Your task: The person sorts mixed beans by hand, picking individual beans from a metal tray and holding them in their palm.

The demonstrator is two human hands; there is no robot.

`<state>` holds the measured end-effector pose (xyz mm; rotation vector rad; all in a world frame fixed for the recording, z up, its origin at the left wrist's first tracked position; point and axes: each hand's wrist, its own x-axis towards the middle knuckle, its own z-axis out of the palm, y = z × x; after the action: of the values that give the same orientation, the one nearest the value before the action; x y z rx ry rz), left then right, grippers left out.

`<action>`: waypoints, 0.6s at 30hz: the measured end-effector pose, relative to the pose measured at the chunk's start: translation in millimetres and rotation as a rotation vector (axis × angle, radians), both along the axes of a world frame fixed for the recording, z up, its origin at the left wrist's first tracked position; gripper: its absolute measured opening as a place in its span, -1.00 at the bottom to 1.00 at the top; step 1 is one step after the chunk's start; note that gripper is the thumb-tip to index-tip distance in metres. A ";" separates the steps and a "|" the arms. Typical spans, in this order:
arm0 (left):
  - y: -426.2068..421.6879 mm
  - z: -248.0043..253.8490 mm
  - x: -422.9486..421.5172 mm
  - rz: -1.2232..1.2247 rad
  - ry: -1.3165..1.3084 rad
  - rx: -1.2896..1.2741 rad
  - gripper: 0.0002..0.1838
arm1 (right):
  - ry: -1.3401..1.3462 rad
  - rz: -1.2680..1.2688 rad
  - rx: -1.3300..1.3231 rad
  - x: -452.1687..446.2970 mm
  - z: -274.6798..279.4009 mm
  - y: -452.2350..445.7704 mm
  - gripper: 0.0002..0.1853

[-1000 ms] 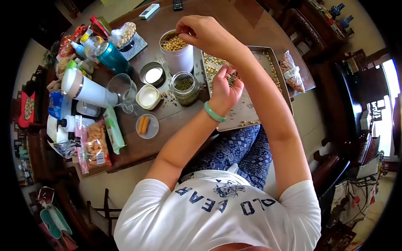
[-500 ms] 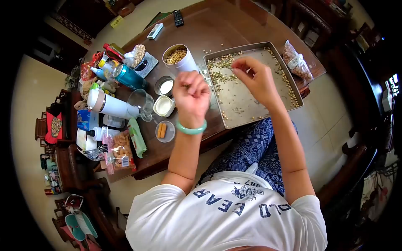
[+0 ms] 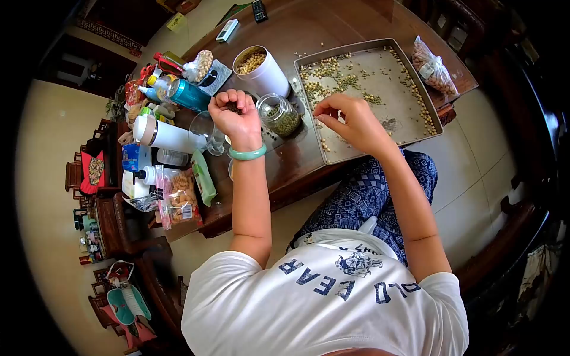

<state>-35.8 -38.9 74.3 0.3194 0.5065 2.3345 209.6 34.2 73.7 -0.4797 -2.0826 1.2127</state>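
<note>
My left hand (image 3: 236, 123), with a pale green bangle on the wrist, is turned palm up and cupped. Its curled fingers hold small dark beans (image 3: 234, 108). Just to its right stands a glass jar (image 3: 284, 120) partly filled with green beans. My right hand (image 3: 350, 120) is over the left part of the metal tray (image 3: 356, 151), thumb and fingertips drawn together. Whatever lies between those fingertips is too small to make out. Green beans (image 3: 347, 82) and pale yellow beans (image 3: 423, 113) are scattered in the tray, mostly along its top and right side.
A white canister (image 3: 270, 77) of yellow beans stands behind the jar. Left of it are a teal can (image 3: 189, 95), a white bottle (image 3: 169, 135), a glass mug (image 3: 208, 132) and snack bags (image 3: 181, 193). A tied bag of nuts (image 3: 436, 70) lies right of the tray.
My left hand has shifted left and loosened, so the dark beans in it and the glass jar now show. My right hand has moved down and left over the tray. The view has shifted slightly.
</note>
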 end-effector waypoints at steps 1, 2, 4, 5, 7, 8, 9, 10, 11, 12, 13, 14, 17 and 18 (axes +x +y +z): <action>0.8 0.5 0.1 0.013 0.030 -0.013 -0.63 | -0.002 -0.007 0.012 1.0 -0.3 -0.3 -0.87; 1.9 -0.2 0.4 0.010 0.032 -0.015 -0.63 | -0.003 -0.014 0.025 1.6 -0.2 -0.5 -0.87; 4.4 -2.4 2.1 0.046 0.063 -0.073 -0.61 | -0.020 -0.010 0.011 2.6 2.3 -2.6 -0.86; 4.8 -2.4 3.5 0.044 0.064 -0.074 -0.61 | -0.041 -0.001 -0.001 2.7 3.0 -3.4 -0.86; 5.2 -1.2 7.0 0.148 0.142 -0.111 -0.57 | -0.032 0.002 0.002 0.4 -3.8 -3.6 -0.86; 5.4 -1.3 7.8 0.148 0.141 -0.111 -0.57 | -0.025 0.010 0.006 -0.6 -7.1 -4.0 -0.85; 5.7 -1.4 8.3 0.166 0.163 -0.135 -0.56 | -0.026 0.010 0.006 -1.0 -8.2 -4.5 -0.85; 6.3 -1.3 8.9 0.185 0.184 -0.158 -0.54 | -0.032 0.015 -0.004 -1.2 -8.9 -5.1 -0.85; 7.0 -0.7 10.6 0.185 0.184 -0.158 -0.54 | -0.039 0.020 -0.015 -1.3 -9.7 -5.6 -0.86; 7.8 0.3 13.0 0.189 0.188 -0.159 -0.54 | -0.039 0.020 -0.015 -1.4 -10.8 -5.8 -0.86; 8.3 0.7 14.5 0.194 0.192 -0.161 -0.53 | -0.036 0.017 -0.009 -1.5 -12.1 -5.9 -0.86; 8.9 0.8 14.7 0.194 0.192 -0.161 -0.53 | -0.033 0.014 -0.003 -1.5 -12.6 -6.0 -0.86; 10.8 0.8 15.3 0.220 0.169 -0.157 -0.52 | -0.048 0.013 -0.008 -0.5 -12.1 -6.2 -0.86; 10.2 0.7 16.2 0.215 0.183 -0.143 -0.53 | -0.048 0.011 -0.008 -0.1 -12.4 -6.0 -0.86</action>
<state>-19.6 -28.7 74.9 0.4319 0.8285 2.4711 209.5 28.2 61.3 -0.5057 -2.1238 1.2278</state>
